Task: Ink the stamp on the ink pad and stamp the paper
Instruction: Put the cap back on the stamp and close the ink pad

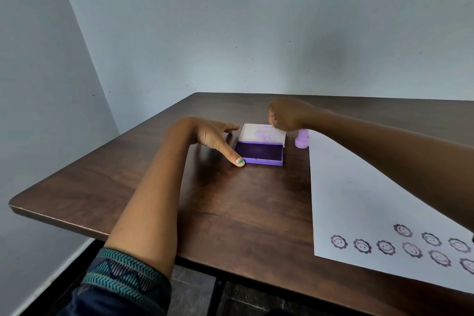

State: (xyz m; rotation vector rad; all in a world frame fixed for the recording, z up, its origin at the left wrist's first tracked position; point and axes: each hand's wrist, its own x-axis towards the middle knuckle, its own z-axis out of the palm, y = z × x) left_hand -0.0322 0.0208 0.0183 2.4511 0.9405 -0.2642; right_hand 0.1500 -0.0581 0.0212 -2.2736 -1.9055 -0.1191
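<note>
A purple ink pad lies open in the middle of the table, its white lid tilted up at the back. My left hand is spread along the pad's left side, with the thumb tip touching the front-left corner. My right hand is curled over the lid's far right edge and appears to pinch it. A lilac stamp stands upright just right of the pad, its top hidden by my right wrist. The white paper lies to the right, with several flower-face prints near its front edge.
The dark wooden table stands in a corner of pale walls; its left edge and rounded front-left corner are close by. My right forearm crosses above the paper. A patterned sleeve covers my left upper arm.
</note>
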